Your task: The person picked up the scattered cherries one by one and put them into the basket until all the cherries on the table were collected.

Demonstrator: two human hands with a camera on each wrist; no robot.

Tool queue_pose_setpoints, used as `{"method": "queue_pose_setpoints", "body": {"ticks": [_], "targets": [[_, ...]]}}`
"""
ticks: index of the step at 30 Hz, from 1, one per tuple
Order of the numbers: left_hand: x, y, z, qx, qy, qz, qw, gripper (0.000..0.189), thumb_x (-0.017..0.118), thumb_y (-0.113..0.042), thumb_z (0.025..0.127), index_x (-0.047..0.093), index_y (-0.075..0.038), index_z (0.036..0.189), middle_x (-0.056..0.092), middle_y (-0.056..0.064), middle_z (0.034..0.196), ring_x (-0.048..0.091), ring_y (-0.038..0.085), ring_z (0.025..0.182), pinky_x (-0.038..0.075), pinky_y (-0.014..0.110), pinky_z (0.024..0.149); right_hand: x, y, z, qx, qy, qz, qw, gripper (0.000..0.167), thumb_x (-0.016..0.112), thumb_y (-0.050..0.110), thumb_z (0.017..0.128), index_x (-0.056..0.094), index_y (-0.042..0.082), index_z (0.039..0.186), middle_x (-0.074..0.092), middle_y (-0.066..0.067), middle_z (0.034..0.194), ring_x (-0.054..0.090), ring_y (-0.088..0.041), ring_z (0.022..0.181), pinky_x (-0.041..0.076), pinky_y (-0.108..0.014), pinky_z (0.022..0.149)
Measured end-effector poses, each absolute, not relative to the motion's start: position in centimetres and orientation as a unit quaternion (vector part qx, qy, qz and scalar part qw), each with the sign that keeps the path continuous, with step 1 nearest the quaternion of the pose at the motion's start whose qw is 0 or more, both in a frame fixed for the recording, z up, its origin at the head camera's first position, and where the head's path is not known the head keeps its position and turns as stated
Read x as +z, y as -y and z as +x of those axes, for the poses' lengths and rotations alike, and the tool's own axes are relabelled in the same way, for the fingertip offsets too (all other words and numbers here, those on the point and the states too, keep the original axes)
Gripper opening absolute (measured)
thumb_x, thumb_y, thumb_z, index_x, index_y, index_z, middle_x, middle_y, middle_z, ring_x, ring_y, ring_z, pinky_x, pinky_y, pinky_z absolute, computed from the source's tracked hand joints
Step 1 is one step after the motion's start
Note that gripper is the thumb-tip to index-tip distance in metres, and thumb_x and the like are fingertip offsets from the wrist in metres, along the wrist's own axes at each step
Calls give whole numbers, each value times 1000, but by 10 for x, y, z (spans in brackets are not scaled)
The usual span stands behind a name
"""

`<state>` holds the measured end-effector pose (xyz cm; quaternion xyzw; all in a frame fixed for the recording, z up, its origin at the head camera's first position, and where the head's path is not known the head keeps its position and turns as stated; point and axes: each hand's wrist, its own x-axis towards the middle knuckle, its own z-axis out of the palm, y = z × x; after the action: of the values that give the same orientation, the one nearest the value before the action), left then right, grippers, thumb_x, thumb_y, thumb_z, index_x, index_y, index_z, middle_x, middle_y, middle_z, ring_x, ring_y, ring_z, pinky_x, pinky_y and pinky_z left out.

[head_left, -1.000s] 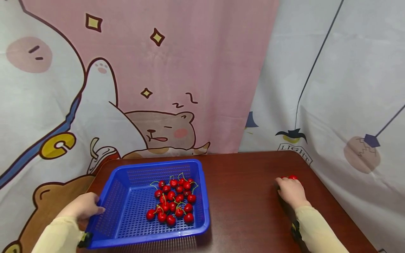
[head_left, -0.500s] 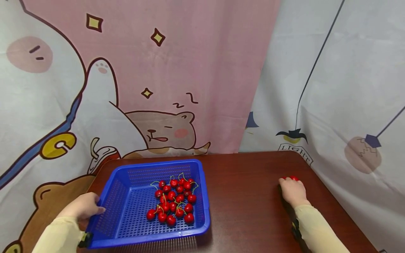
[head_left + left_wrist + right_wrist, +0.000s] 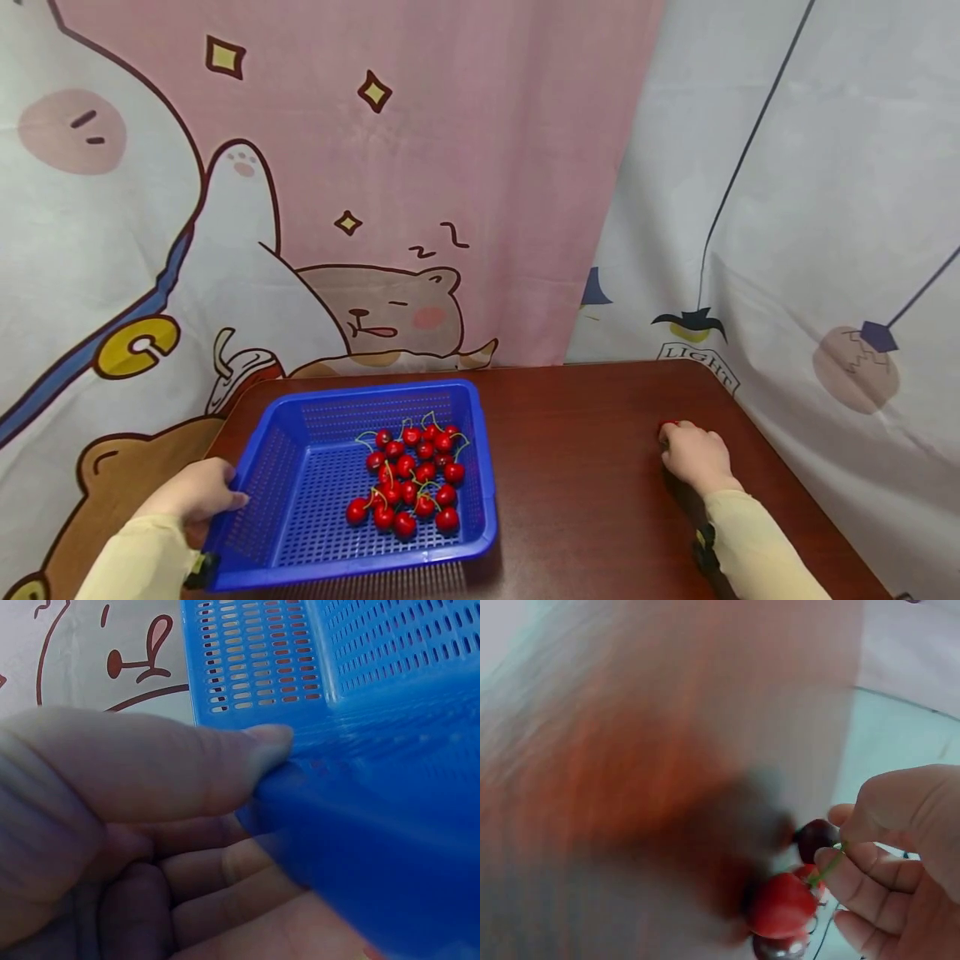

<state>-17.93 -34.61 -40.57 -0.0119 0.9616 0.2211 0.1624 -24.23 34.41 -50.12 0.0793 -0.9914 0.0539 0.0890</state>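
On the left, a blue plastic basket (image 3: 487, 500) with perforated sides holds several red cherries (image 3: 406, 490) with green stems, bunched in its right half. My left hand (image 3: 197, 490) grips its left rim; the left wrist view shows the thumb (image 3: 225, 769) on top and the fingers curled below. Far to the right, low over the table, my right hand (image 3: 696, 457) pinches a green stem (image 3: 829, 868). Glossy red and dark cherries (image 3: 782, 906) cluster at its fingertips in the right wrist view. From the head view, only a bit of red shows past the fingers.
The dark reddish-brown table (image 3: 577, 467) spans the room between basket and right hand. Behind it hangs a printed cartoon curtain (image 3: 525, 192), close to the table's back and right edges. Much of the right wrist view is blurred.
My right hand has shifted slightly and turned, so the red beyond its fingers now shows at their left instead of their right. The left hand and the basket stay as they were.
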Motion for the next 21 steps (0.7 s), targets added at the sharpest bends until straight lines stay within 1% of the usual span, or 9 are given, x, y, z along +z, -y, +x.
{"method": "queue_pose_setpoints", "body": {"ticks": [4, 8, 11, 13, 18, 21], "targets": [[-405, 347, -179, 226, -960, -15, 167, 33, 70, -3, 86, 55, 24, 99, 65, 20, 83, 66, 31, 76, 56, 51, 72, -487, -341, -242, 127, 989, 57, 47, 9, 65, 6, 81, 68, 5, 90, 63, -8, 86, 57, -24, 73, 51, -48, 65], [-407, 347, -179, 223, -961, -13, 161, 33, 70, -3, 85, 56, 24, 98, 65, 20, 82, 66, 31, 75, 56, 51, 72, -479, -338, -244, 198, 979, 43, 21, 8, 63, 6, 85, 66, 4, 92, 61, -5, 82, 52, -20, 67, 48, -38, 59], [-408, 348, -179, 217, -964, -7, 153, 31, 71, -3, 84, 57, 22, 96, 65, 18, 81, 65, 30, 74, 56, 50, 71, -475, -334, -245, 237, 971, 41, 21, 9, 61, 6, 85, 67, 4, 92, 60, -3, 78, 51, -18, 64, 43, -33, 57], [-408, 348, -179, 216, -965, -4, 149, 29, 71, -3, 84, 58, 21, 94, 65, 16, 79, 65, 29, 73, 55, 49, 71, -471, -329, -245, 257, 965, 42, 24, 11, 59, 6, 86, 68, 4, 93, 61, -2, 79, 51, -17, 63, 43, -32, 56], [-408, 347, -180, 223, -962, -11, 157, 32, 70, -3, 85, 56, 23, 98, 65, 18, 81, 66, 30, 74, 56, 49, 70, -456, -312, -243, 300, 952, 50, 26, 12, 61, 8, 90, 69, 2, 96, 63, -4, 82, 50, -18, 63, 42, -32, 55], [-407, 346, -180, 228, -959, -19, 167, 34, 70, -3, 86, 55, 24, 101, 65, 20, 83, 67, 31, 75, 57, 50, 69, -446, -299, -243, 317, 946, 57, 29, 11, 62, 8, 92, 69, 3, 98, 66, -4, 85, 50, -18, 64, 42, -32, 55]]}}
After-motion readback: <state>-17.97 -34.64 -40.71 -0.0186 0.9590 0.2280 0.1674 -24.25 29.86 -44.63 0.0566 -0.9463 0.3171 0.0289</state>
